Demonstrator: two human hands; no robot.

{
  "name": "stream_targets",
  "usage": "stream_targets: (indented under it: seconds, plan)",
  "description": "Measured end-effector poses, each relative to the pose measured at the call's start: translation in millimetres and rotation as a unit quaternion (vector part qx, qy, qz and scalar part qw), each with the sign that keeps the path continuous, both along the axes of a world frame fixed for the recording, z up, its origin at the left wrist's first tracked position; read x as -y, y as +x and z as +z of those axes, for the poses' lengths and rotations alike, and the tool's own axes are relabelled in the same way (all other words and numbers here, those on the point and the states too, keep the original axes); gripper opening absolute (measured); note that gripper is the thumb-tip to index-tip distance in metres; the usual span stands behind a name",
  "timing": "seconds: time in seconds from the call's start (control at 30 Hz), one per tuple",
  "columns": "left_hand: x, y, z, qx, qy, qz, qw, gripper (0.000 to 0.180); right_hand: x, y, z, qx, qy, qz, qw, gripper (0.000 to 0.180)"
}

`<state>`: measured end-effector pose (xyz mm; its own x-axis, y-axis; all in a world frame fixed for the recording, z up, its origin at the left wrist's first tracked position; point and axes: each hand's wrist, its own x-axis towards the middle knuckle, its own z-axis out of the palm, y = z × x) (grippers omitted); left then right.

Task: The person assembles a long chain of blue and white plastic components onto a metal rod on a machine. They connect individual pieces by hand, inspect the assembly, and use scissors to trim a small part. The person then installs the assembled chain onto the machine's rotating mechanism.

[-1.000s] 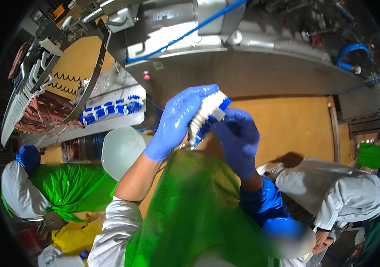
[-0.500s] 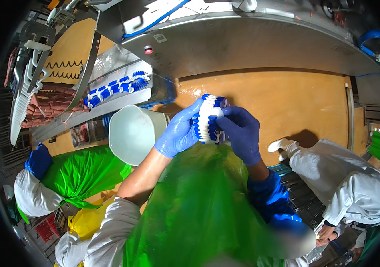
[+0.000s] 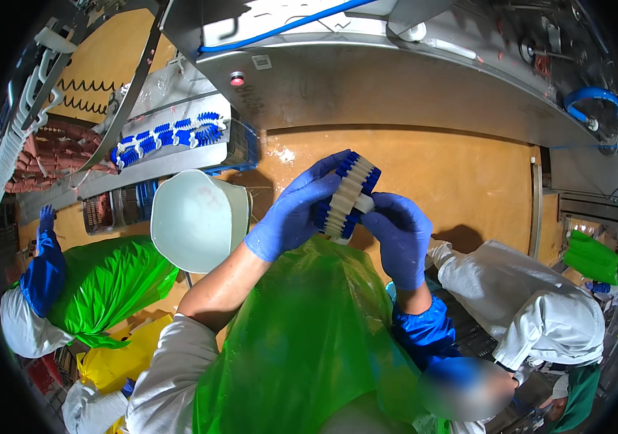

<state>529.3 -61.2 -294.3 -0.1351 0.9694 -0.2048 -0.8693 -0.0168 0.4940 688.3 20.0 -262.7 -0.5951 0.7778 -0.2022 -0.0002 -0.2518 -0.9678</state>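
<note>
A looped chain of blue and white toothed plastic links [image 3: 350, 194] is held up in front of my green apron. Gloved in blue, my left hand [image 3: 288, 217] wraps round its left side, with the fingers reaching behind the links. On the other side, my right hand [image 3: 401, 242] pinches a white block on the chain between thumb and fingers. The loop tilts, its top leaning right. Another blue and white chain [image 3: 171, 137] of similar look lies stretched out on a metal surface at the far left.
A pale bucket [image 3: 242, 230] stands left of my arm. A steel machine [image 3: 395, 94] with a red button [image 3: 237, 78] spans the far side. Linked sausages [image 3: 56, 155] hang at the left. Co-workers stand left in a green apron [image 3: 110, 289] and right in a white coat [image 3: 511, 289].
The chain has turned in my hands; its top now leans right. My left fingers have moved higher behind it. The surroundings have shifted left in view, and the left co-worker's arm is now raised.
</note>
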Motion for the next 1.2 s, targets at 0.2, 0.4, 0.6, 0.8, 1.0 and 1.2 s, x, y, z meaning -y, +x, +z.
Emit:
stream_targets:
  seconds: [0.2,0.4,0.6,0.8,1.0,1.2]
  plan:
    - [1,-5,-2,-0.007,0.015,0.051,0.999,0.062,-1,-7,-1,0.047,0.091,0.015,0.995,0.025]
    - [2,-6,4,-0.035,0.006,0.049,0.998,0.067,-9,-11,3,0.064,0.073,0.020,0.995,0.022]
    - [2,-9,6,-0.053,0.001,-0.011,0.999,0.066,-18,-6,2,0.054,-0.024,0.057,0.997,0.019]
    - [0,5,7,-0.048,-0.019,-0.049,0.997,0.061,-30,8,-5,0.065,-0.028,0.095,0.993,0.017]
    - [2,7,17,-0.097,-0.069,-0.141,0.983,0.057,-34,28,5,0.103,0.054,0.141,0.983,0.039]
    - [4,20,29,-0.239,-0.078,-0.178,0.951,0.064,-43,32,64,0.218,0.403,0.274,0.846,0.071]
